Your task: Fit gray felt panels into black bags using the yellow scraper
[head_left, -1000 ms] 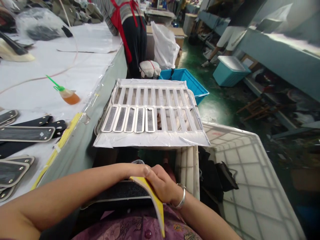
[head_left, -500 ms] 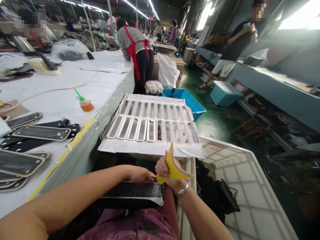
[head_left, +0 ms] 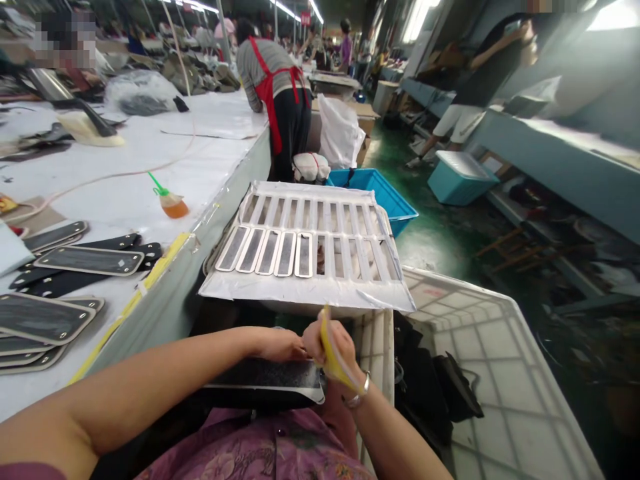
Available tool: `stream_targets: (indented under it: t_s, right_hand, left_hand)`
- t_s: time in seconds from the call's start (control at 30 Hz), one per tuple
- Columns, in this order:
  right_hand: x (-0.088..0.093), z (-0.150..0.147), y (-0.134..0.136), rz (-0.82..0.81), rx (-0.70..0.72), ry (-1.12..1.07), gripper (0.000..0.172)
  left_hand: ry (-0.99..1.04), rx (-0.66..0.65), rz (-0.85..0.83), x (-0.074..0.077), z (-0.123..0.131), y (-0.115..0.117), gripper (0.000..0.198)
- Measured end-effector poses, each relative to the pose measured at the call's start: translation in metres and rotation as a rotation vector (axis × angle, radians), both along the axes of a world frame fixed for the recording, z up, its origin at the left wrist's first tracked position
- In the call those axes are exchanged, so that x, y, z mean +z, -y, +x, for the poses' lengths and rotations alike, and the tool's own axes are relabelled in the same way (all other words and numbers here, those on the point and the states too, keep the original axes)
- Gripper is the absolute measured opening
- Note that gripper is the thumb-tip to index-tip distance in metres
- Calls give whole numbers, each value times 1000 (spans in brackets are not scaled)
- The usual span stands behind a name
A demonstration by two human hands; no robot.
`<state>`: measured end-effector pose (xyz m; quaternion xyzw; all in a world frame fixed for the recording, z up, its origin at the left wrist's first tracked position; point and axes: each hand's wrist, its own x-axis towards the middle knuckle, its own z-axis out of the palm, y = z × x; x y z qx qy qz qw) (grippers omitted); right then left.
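On my lap lies a black strip piece with a pale border (head_left: 270, 379). My left hand (head_left: 281, 346) rests with closed fingers on its far edge, pressing it down. My right hand (head_left: 334, 351), a bracelet on the wrist, is closed round a curved yellow strip (head_left: 331, 355) that stands edge-on just right of the black piece. In front of my hands a white slotted tray (head_left: 305, 288) holds several dark strips in its left slots.
A long white table (head_left: 125, 180) on the left carries more black strips (head_left: 90, 261) and a small orange glue bottle (head_left: 171, 203). A white plastic crate (head_left: 500, 373) stands at the right, blue bins behind. A person in a red apron (head_left: 274, 100) bends over the table.
My right hand lifted the yellow strip off the black piece, then turned it edge-on and lowered it a little. My left hand stayed on the black piece.
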<state>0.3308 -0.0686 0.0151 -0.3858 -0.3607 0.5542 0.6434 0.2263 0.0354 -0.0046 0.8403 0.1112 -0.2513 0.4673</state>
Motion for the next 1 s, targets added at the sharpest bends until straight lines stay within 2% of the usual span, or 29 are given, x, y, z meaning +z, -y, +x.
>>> stream_targets:
  t_s: [0.1,0.2,0.27,0.37,0.53,0.63,0.73,0.87,0.93,1.0]
  right_hand:
    - [6,16,6,63,-133,-235,55]
    - [12,29,20,67,-173,-333,52]
    - [9,33,33,11,-203,-354,47]
    - [-7,35,56,-122,-290,-385,41]
    - [-44,39,94,-317,-374,-382,42]
    - [-50,40,104,-356,-367,-399,41]
    - [-34,39,92,-204,-313,-477,44]
    - [-1,37,50,30,-163,-441,54]
    - [5,36,29,71,-71,-416,57]
    - [2,35,13,61,13,-415,57]
  left_hand:
    - [-55,-25,-8,12,-1,1,37]
    - [-91,-11,-18,18,-2,2,41]
    - [-103,2,-16,18,-2,3,42]
    - [-109,12,0,17,-1,2,42]
    - [-99,11,11,15,1,1,43]
    - [-103,20,18,15,4,2,42]
    - [-106,25,36,15,7,5,41]
    - [-98,44,47,15,7,10,43]
    - [-79,51,41,14,6,11,45]
    - [-81,60,29,14,4,12,44]
